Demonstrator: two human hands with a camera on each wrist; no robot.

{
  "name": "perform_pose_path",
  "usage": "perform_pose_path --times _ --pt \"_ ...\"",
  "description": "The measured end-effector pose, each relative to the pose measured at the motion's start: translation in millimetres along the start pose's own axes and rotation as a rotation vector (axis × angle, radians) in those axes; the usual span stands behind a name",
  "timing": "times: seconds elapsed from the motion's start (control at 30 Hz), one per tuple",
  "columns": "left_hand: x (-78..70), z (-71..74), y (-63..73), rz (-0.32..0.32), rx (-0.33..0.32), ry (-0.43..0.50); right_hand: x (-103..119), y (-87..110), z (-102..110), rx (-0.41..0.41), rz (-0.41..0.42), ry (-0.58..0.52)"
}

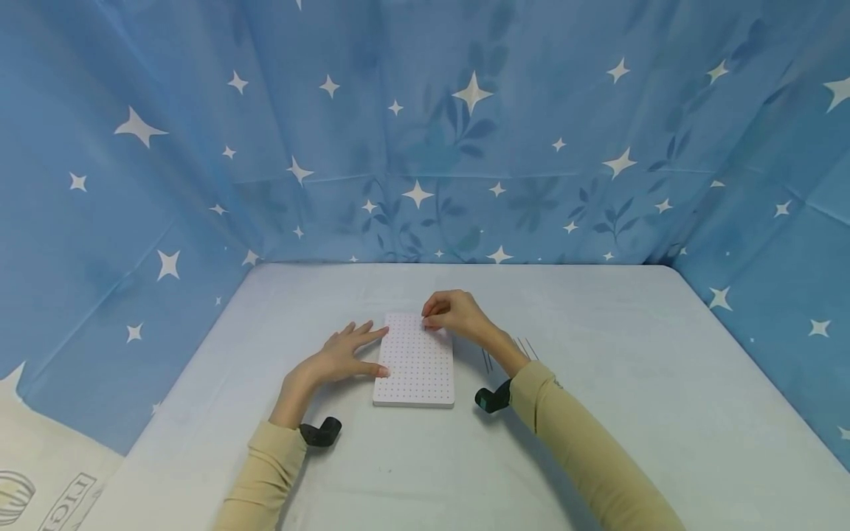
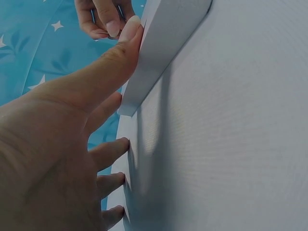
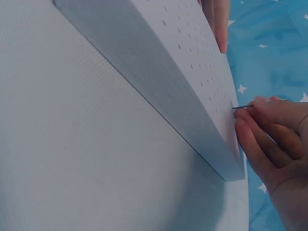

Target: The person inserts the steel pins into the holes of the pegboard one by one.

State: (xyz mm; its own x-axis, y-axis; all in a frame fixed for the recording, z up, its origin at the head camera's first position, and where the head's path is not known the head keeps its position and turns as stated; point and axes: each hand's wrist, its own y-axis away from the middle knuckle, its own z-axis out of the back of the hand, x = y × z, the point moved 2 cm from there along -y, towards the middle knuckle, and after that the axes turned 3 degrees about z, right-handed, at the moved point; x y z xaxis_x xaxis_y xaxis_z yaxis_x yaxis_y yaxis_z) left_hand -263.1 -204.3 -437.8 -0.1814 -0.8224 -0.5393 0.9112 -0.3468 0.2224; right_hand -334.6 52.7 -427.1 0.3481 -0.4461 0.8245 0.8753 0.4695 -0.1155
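A white pegboard (image 1: 417, 372) with rows of small holes lies flat on the table. My left hand (image 1: 340, 357) is at its left side, fingers spread, the thumb and index finger touching the board's edge. Over the board's far right part, my right hand (image 1: 458, 313) pinches a thin dark metal pin (image 3: 244, 107) between thumb and fingertips. In the right wrist view the pin's lower tip meets the board's holed surface; whether it sits inside a hole I cannot tell.
Several thin dark pins (image 1: 488, 361) lie on the white table (image 1: 598, 442) to the right of the board, partly behind my right forearm. A blue curtain (image 1: 425, 133) with stars hangs along the table's back and sides.
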Motion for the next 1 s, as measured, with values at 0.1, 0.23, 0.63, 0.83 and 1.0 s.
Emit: perform_pose_path --times 0.1,0.23,0.63,0.83,1.0 --pt "-1.3 -0.1 0.0 -0.002 0.002 -0.005 1 1.7 1 -0.006 -0.005 0.011" --pt "-2.9 0.1 -0.1 -0.006 0.0 -0.005 1 3.2 2 -0.007 -0.011 0.037" --pt "-1.4 -1.2 0.4 -0.016 0.003 -0.002 1 11.7 10 0.027 -0.024 0.046" --pt "-1.4 -1.4 1.7 -0.003 0.007 -0.002 2 19.4 16 0.023 0.006 0.074" --pt "-4.8 -2.9 1.1 0.004 0.012 -0.003 3 30.2 23 0.031 0.03 0.132"
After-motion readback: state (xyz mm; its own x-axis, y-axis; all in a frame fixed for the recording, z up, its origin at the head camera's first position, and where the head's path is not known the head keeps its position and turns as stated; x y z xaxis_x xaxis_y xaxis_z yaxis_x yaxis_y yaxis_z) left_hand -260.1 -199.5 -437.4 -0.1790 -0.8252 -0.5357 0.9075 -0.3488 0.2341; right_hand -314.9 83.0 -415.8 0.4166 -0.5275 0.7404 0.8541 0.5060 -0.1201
